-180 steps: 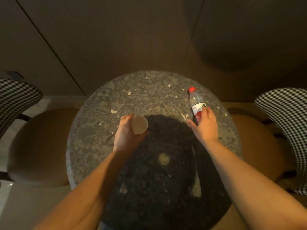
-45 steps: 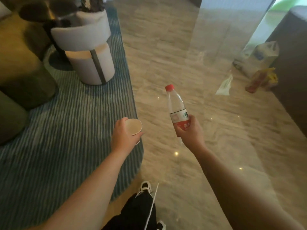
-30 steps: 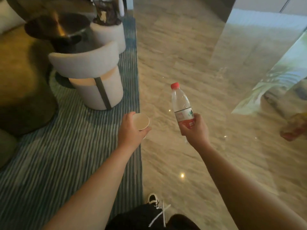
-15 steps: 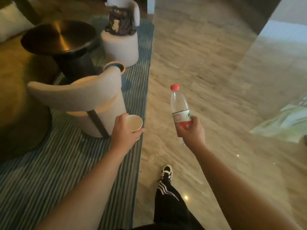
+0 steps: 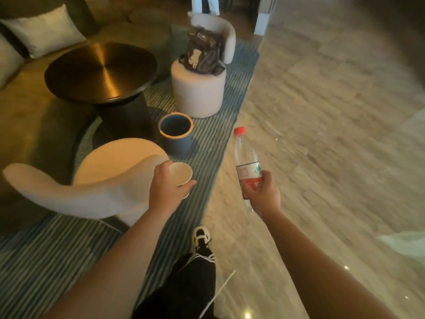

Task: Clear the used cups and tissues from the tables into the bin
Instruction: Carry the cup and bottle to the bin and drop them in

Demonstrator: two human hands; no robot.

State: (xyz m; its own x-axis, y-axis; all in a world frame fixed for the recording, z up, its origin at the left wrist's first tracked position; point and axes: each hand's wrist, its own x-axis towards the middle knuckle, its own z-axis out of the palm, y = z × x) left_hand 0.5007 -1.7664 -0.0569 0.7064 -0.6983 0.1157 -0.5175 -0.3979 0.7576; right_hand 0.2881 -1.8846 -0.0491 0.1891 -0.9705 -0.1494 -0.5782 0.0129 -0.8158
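The right hand (image 5: 262,194) grips a clear plastic bottle (image 5: 246,157) by its lower part, fingers curled over a white and red label; a small green mark shows on the white band, but the print on the red band is too blurred to read. The bottle stands upright with a red cap on top. The left hand (image 5: 166,187) holds a paper cup (image 5: 181,174), thumb and fingers wrapped round its wall, its open mouth tilted toward the camera and pale inside.

Ahead, on the striped blue rug (image 5: 55,254) near its right edge, stands a round grey bin (image 5: 176,132) with an orange rim, open at the top. The bin sits between a cream chair (image 5: 92,185) close to the left hand, a cream stool chair (image 5: 199,93) carrying a brown bag (image 5: 202,54) with a pale figure printed on it, and the dark base of a round brass-topped table (image 5: 101,72). Right of the rug lies polished stone floor (image 5: 333,111). A black trouser leg with white stripes and a black and white shoe (image 5: 202,240) step along the rug's right edge
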